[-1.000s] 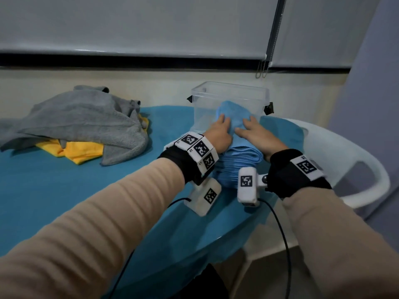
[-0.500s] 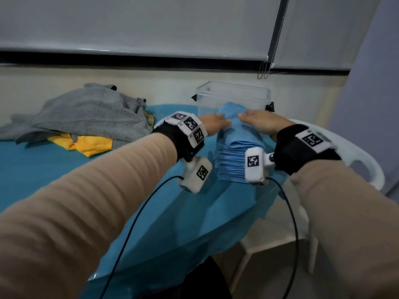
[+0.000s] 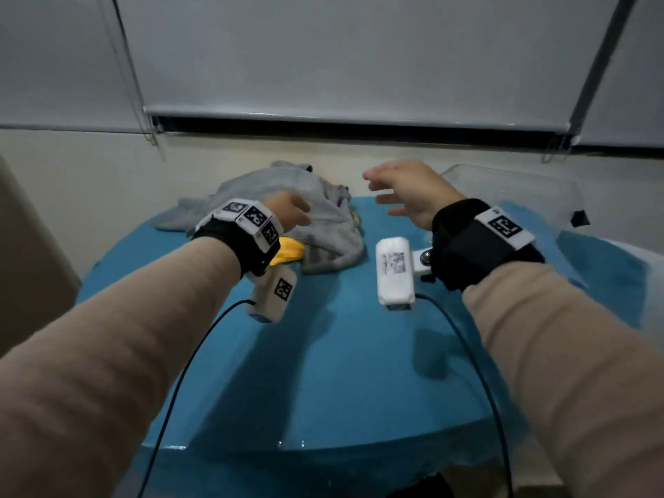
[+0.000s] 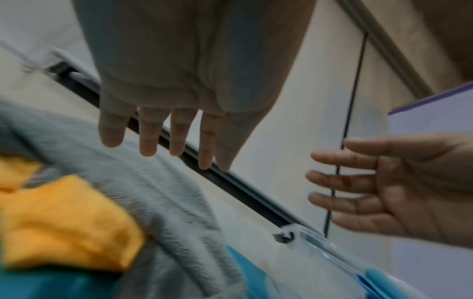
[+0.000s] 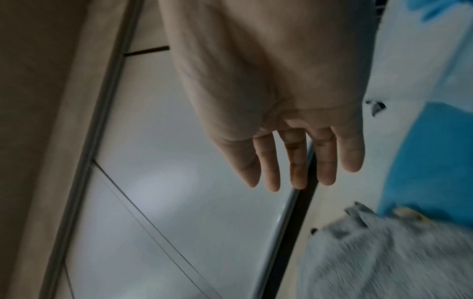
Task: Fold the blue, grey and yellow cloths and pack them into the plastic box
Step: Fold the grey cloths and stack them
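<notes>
The crumpled grey cloth [image 3: 334,224] lies at the far side of the table, with the yellow cloth [image 3: 287,250] poking out from under it. My left hand [image 3: 294,213] hovers just over the grey cloth, fingers straight and holding nothing [image 4: 158,139]. My right hand [image 3: 388,195] is in the air to the right of the cloth, fingers spread and empty [image 5: 302,163]. The clear plastic box [image 3: 503,188] stands at the far right. Light blue cloth [image 4: 379,277] shows at the box's edge; how it lies inside is hidden.
The round table [image 3: 341,372] has a teal cover and its near edge runs below my forearms. A cream wall and grey roller blinds [image 3: 341,59] stand right behind the table. Cables hang from both wrist cameras.
Both hands have let go of the folded blue cloth by the box and swung left toward the grey cloth. My head has turned left, so the box now sits at the right edge.
</notes>
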Motion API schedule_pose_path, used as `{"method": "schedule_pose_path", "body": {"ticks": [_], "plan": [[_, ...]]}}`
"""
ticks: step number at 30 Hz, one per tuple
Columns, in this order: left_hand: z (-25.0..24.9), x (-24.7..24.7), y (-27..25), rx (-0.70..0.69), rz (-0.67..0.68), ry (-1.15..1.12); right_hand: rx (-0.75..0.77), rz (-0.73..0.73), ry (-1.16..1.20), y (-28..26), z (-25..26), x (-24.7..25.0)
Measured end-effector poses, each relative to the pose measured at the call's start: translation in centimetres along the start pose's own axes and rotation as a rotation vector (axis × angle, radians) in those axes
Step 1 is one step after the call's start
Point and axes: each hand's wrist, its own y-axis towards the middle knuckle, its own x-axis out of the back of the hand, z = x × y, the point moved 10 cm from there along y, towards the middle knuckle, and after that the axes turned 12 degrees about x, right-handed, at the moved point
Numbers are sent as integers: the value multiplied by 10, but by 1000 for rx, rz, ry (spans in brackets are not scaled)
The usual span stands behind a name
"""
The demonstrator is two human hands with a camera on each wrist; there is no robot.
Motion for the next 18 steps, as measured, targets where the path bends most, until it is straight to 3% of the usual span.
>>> {"method": "schedule_pose_path", "body": {"ticks": [4, 7, 13, 16, 18], "plan": [[62, -1, 27, 97, 21, -213, -128, 34, 171, 18, -51, -52], [84, -7, 52, 99, 10, -281, -193, -33, 244, 37, -83, -70], [89, -13, 88, 107, -2, -459, -187, -296, 149, 74, -126, -67], [96, -21, 99, 153, 38, -439, -158, -291, 138, 77, -129, -72], [102, -18, 106, 155, -25, -452, -138, -293, 164, 79, -136, -71]]}}
